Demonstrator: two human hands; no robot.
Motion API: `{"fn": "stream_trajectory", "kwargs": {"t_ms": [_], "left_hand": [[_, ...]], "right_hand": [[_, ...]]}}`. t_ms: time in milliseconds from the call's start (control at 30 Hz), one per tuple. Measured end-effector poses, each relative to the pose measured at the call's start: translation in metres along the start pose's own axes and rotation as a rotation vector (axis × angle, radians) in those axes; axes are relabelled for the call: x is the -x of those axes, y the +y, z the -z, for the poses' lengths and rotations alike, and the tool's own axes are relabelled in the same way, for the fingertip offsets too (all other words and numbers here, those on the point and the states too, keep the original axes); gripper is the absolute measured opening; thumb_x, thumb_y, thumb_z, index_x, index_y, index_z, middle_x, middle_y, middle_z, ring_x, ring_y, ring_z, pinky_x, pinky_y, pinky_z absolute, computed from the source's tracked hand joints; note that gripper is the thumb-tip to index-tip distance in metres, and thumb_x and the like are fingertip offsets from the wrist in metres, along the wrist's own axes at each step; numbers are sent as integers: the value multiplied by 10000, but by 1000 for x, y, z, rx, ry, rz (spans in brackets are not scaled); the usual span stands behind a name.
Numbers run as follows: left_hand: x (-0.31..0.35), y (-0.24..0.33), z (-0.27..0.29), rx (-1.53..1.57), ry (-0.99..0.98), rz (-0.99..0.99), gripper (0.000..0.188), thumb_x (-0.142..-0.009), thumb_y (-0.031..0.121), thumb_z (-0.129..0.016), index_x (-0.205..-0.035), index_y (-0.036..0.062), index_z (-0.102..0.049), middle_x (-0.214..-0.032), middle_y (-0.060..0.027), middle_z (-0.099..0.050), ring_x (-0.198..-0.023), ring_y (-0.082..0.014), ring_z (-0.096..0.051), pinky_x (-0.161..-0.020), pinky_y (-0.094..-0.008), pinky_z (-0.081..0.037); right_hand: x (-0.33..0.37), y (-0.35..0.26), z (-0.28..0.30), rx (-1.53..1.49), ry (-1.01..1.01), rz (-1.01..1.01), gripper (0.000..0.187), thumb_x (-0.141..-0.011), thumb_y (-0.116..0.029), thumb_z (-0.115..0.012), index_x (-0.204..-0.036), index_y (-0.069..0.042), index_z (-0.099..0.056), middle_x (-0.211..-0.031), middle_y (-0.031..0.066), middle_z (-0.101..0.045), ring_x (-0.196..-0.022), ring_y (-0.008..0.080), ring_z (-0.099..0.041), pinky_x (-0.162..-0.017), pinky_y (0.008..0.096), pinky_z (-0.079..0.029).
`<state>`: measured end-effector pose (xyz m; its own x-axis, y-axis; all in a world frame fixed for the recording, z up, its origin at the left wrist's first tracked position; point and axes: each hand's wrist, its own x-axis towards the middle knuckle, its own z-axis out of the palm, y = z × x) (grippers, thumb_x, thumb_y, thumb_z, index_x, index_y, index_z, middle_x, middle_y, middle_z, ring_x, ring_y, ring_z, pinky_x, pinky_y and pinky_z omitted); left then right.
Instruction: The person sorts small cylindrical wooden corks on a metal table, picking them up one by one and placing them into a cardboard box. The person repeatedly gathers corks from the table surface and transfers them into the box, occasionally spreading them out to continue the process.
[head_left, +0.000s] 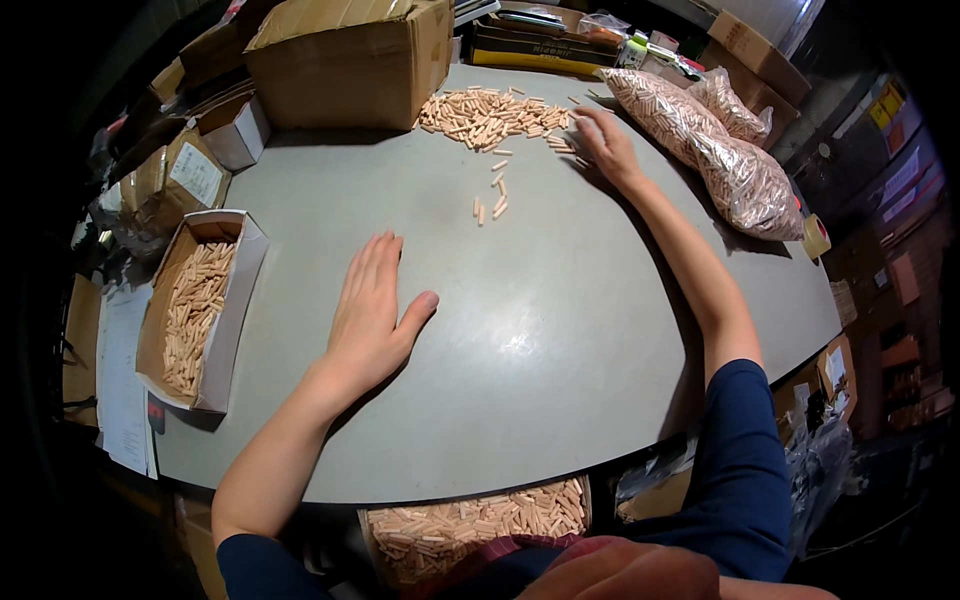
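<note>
A loose pile of small wooden dowels (485, 115) lies at the far side of the grey table (520, 330). My right hand (608, 145) reaches out to the pile's right end, its fingers extended beside a few dowels. Whether the fingertips touch any of them is hard to see. My left hand (372, 308) rests on the bare tabletop at centre left, fingers stretched out and thumb apart, holding nothing. Between the hands, several stray dowels (499, 190) trail from the pile toward me.
An open carton of dowels (200, 310) stands at the left. A large cardboard box (345, 70) sits at the back left. Clear plastic bags of dowels (715, 150) lie at the right, near a tape roll (815, 237). Below the front edge is another dowel-filled container (475, 525).
</note>
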<state>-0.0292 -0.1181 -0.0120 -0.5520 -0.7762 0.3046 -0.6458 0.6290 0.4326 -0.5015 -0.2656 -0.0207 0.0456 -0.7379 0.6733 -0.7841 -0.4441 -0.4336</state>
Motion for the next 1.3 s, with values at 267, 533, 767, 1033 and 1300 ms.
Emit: {"fn": "stream_trajectory", "kwargs": {"t_ms": [267, 533, 767, 1033, 1300], "left_hand": [[3, 7, 5, 74, -20, -22, 711, -1040, 281, -643, -1593, -53, -346, -1618, -278, -418, -1548, -443, -339, -1268, -501, -285], [-2, 18, 10, 155, -55, -60, 584, -1038, 262, -659, -1496, -40, -461, -1563, -254, -496, -1496, -464, -418, -1231, -525, -343], [-10, 15, 11, 236, -45, -43, 439, -1027, 191, -660, -1422, 15, -589, -1578, -185, -539, -1527, -387, -432, -1260, -478, -317], [-1, 5, 15, 291, -33, -23, 422, -1033, 213, -643, -1408, 27, -593, -1556, -170, -564, -1520, -373, -442, -1246, -468, -344], [1, 0, 4, 224, 20, -71, 484, -1024, 209, -649, -1444, -3, -536, -1551, -216, -536, -1509, -402, -433, -1238, -474, -354]], "right_hand": [[-72, 148, 6, 384, -173, -349, 710, -1074, -567, -476, -1281, 90, -647, -1304, 380, -645, -1306, 492, -588, -1116, 511, -445], [-109, 196, -14, 427, -262, -248, 941, -1039, -750, -388, -1594, 9, -416, -1552, 261, -547, -1464, 405, -495, -1209, 424, -354], [-96, 143, -18, -18, -278, -217, 730, -1047, -675, -512, -1468, -91, -630, -1279, 119, -722, -1122, 186, -641, -967, 317, -481], [-45, -27, -35, -107, -540, -315, 748, -1052, -643, -532, -1518, -59, -563, -1443, 174, -643, -1350, 285, -591, -1137, 368, -437], [21, -109, -27, -178, -653, -25, 595, -1107, -438, -552, -1560, -58, -485, -1567, 161, -519, -1448, 290, -506, -1211, 408, -387]]}}
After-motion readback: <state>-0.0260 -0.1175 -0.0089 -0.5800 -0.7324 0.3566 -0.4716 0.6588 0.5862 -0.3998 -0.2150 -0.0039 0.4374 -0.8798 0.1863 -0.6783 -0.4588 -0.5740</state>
